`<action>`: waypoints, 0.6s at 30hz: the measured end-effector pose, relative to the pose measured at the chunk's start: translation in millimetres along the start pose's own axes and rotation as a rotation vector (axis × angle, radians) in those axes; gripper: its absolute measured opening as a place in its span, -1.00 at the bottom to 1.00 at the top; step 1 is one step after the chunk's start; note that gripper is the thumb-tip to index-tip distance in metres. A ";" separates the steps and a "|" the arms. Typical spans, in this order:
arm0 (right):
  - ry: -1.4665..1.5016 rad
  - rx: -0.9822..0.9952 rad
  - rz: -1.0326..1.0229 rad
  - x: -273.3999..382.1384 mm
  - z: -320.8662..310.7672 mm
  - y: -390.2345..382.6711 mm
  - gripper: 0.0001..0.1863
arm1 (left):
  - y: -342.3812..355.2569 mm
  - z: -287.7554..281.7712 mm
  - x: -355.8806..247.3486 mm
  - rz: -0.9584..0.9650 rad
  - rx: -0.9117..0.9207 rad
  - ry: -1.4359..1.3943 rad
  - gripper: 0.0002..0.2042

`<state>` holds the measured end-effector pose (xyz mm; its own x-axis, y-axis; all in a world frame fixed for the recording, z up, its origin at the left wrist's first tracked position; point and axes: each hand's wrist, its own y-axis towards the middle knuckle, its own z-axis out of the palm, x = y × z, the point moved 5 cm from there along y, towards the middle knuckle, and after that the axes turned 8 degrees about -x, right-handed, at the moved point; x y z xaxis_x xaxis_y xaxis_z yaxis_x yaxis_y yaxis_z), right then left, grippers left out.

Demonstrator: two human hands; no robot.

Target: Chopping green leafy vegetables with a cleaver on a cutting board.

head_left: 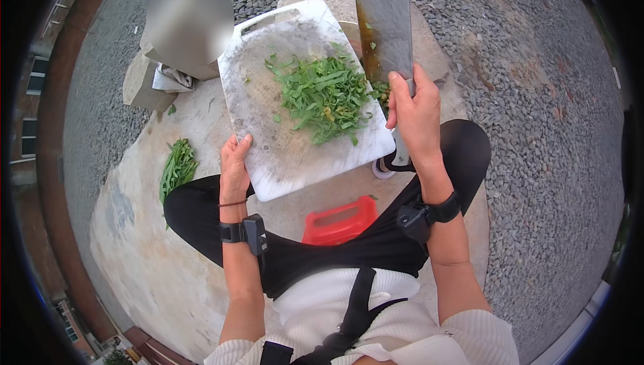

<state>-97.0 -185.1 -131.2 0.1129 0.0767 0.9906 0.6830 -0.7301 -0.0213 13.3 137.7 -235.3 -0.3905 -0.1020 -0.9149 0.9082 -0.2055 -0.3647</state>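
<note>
A white cutting board [251,110], stained grey in the middle, is held up in front of me at a tilt. My left hand [235,164] grips its near left edge, thumb on top. Chopped green leaves [322,100] lie heaped toward the board's right side. In my right hand [417,113] is a cleaver [386,19], its broad wet blade pointing away from me with leaf bits stuck on it. More chopped greens [381,90] show just past the board's right edge, below the blade. What holds them is mostly hidden by the board.
A bundle of uncut greens [178,167] lies on the concrete slab [127,224] at left, beside my knee. A red plastic piece with a slot [340,221] sits between my legs. Concrete blocks [144,83] stand at the far left, near a blurred patch. Gravel [537,164] surrounds the slab.
</note>
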 end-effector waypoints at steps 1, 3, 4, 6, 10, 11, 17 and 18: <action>0.031 -0.020 -0.029 -1.8 -4.0 1.9 -0.81 | -4.3 6.7 -20.3 0.041 0.014 0.015 -0.75; 0.052 -0.030 -0.002 -5.9 -9.1 3.7 -0.80 | -6.4 13.9 -50.5 0.107 0.030 0.058 -0.74; 0.068 -0.035 0.022 -7.9 -10.6 3.9 -0.80 | -9.0 18.2 -63.3 0.108 0.032 0.062 -0.74; 0.061 -0.031 0.028 -8.2 -12.0 3.5 -0.80 | -13.0 29.3 -92.8 0.198 -0.008 0.193 -0.73; 0.060 0.008 0.034 -7.4 -8.4 -1.3 -0.79 | -10.2 49.9 -134.4 0.293 -0.017 0.330 -0.73; 0.061 0.006 0.034 -9.1 -7.9 -1.7 -0.79 | -10.3 58.0 -143.5 0.328 -0.018 0.386 -0.73; 0.010 0.017 0.016 -10.0 -6.1 -3.9 -0.77 | -13.2 114.2 -199.6 0.535 -0.095 0.818 -0.76; -0.013 0.012 0.006 -10.3 -6.4 -3.9 -0.77 | -11.9 119.4 -202.0 0.534 -0.092 0.817 -0.76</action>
<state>-105.5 -187.4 -140.4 0.1262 0.0810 0.9887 0.6908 -0.7224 -0.0290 63.4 44.5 -25.5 0.2687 0.5528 -0.7888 0.9567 -0.2480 0.1520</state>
